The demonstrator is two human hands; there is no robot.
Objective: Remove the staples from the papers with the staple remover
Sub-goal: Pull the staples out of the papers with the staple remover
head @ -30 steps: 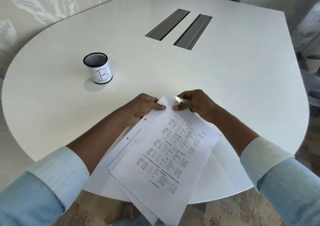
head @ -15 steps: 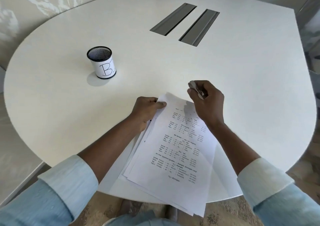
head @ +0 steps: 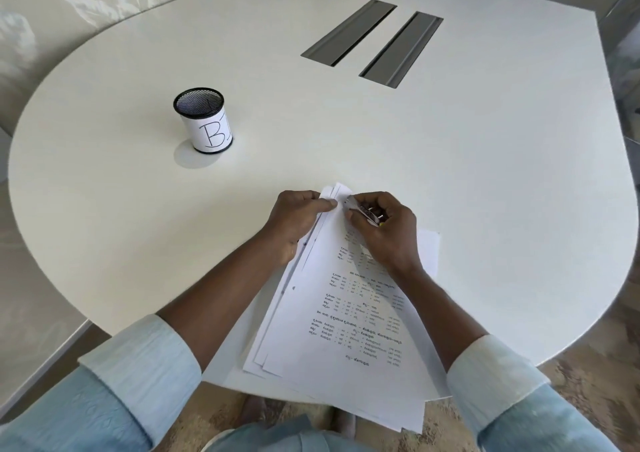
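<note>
A stack of printed white papers [head: 349,323] lies on the near part of the white table [head: 346,133], its lower end hanging past the table edge. My left hand [head: 298,223] pinches the top left corner of the stack with thumb and fingers. My right hand [head: 384,230] is closed around a small metal staple remover [head: 367,211], whose tip touches the papers' top corner beside my left thumb. No staple can be made out under the tool.
A black mesh cup [head: 204,121] with a white label marked "B" stands at the left middle of the table. Two grey cable slots [head: 374,43] sit in the far middle. A loose sheet [head: 427,247] lies under the stack at the right.
My right hand, lifted off the papers half a second ago, has come back down to the top corner with the staple remover. My left hand kept its grip on the corner.
</note>
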